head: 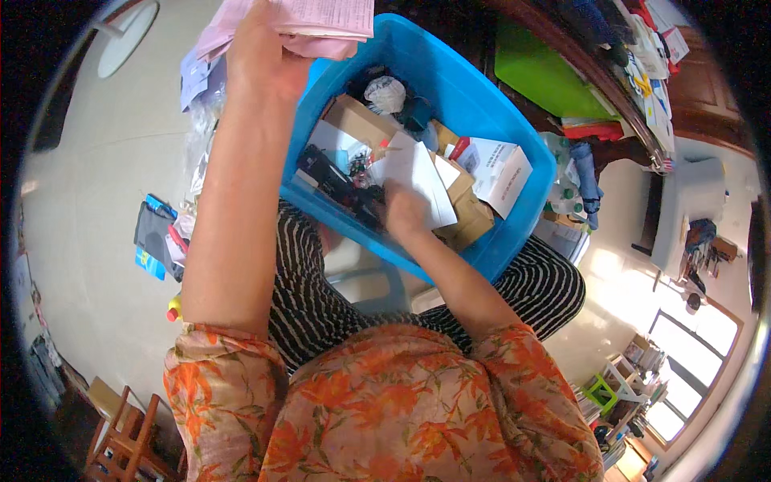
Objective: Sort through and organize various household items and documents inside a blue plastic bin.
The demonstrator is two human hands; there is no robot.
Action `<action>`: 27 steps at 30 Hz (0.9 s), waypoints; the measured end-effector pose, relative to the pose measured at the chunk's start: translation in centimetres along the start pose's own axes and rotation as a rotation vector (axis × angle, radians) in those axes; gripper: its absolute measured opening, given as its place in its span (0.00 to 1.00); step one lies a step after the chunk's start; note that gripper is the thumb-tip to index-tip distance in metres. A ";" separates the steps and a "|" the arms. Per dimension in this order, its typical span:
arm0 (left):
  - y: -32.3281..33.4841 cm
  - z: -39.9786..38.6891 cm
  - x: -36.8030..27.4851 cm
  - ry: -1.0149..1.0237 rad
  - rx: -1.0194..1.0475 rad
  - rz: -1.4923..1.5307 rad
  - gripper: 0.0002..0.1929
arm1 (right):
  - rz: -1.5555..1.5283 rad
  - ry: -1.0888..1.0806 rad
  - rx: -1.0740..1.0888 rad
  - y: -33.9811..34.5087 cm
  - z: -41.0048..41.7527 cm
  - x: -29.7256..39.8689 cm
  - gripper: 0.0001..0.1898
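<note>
A blue plastic storage bin (503,114) stands before me, between my knees. My left hand (265,63) is raised over its far left corner and grips a stack of pink printed papers (328,18). Inside the bin, my right hand (405,211) touches a white sheet of paper (421,181); its fingertips are partly hidden, so I cannot tell whether it grips the sheet. Around it lie a brown cardboard box (361,117), a white printed box (497,172), a crumpled white plastic bundle (385,94) and dark objects (328,175) at the left.
A bright green panel (542,78) lies beyond the bin. Plastic bottles (566,196) and a folded blue umbrella (584,178) are at its right. Packets (156,235) and clear plastic bags (202,141) lie on the left. Wooden furniture (129,434) stands at the lower left.
</note>
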State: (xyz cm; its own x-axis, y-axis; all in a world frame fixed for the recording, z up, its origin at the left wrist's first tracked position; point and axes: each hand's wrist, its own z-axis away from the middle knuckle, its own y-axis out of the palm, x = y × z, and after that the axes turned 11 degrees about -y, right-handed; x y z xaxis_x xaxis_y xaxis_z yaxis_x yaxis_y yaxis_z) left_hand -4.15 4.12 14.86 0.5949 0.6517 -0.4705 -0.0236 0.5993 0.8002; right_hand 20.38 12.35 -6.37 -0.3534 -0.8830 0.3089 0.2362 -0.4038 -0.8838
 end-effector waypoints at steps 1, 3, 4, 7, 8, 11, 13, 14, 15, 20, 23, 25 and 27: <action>0.8 0.6 0.2 -0.057 -0.031 0.014 0.22 | -0.002 0.002 0.000 -0.4 -0.3 0.2 0.14; -1.4 -0.9 -0.3 -0.100 -0.065 0.024 0.22 | 0.043 -0.011 -0.009 -1.1 -1.0 1.4 0.13; -6.2 -4.2 -1.3 -0.067 0.175 0.093 0.22 | 0.035 -0.033 -0.011 -1.0 -1.6 2.3 0.13; -2.9 -2.8 1.1 -0.066 0.248 0.087 0.21 | 0.117 -0.028 -0.055 0.1 -3.6 0.1 0.13; -0.4 -0.7 1.1 -0.037 0.058 -0.007 0.21 | 0.125 -0.042 -0.021 0.3 -4.0 -0.2 0.13; 0.3 -0.6 0.2 -0.104 -0.040 0.080 0.21 | 0.032 0.000 -0.019 0.6 -3.8 -0.9 0.15; -0.8 -1.2 -0.2 -0.083 -0.019 0.081 0.21 | -0.070 0.053 -0.042 -0.5 -3.2 -0.6 0.17; -1.7 -1.5 -0.4 -0.066 0.004 0.079 0.21 | -0.173 0.037 -0.084 -1.8 -2.8 -0.2 0.18; -2.1 -1.7 -0.6 -0.062 0.003 0.085 0.21 | -0.271 0.027 -0.131 -3.6 -2.3 0.2 0.18; -2.0 -2.1 -0.5 0.052 0.003 0.038 0.20 | -1.161 0.044 -0.092 -7.9 -0.1 -3.3 0.12; -0.2 -0.4 -0.2 0.008 -0.035 0.056 0.21 | -1.346 0.021 -0.167 -9.5 0.9 -4.2 0.09; -0.7 -0.4 -0.4 0.018 -0.001 0.035 0.21 | -1.387 -0.005 -0.167 -10.1 1.0 -4.3 0.08; -1.3 -0.7 -0.8 0.031 0.027 0.012 0.21 | -1.374 -0.041 -0.131 -10.4 1.1 -4.3 0.09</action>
State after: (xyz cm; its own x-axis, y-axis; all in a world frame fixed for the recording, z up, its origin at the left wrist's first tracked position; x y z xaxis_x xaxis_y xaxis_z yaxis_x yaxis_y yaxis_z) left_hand -5.13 3.15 13.91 0.5694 0.6730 -0.4721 -0.0088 0.5792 0.8151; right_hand 20.46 20.13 1.91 -0.2034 0.1952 0.9595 -0.3641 -0.9247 0.1109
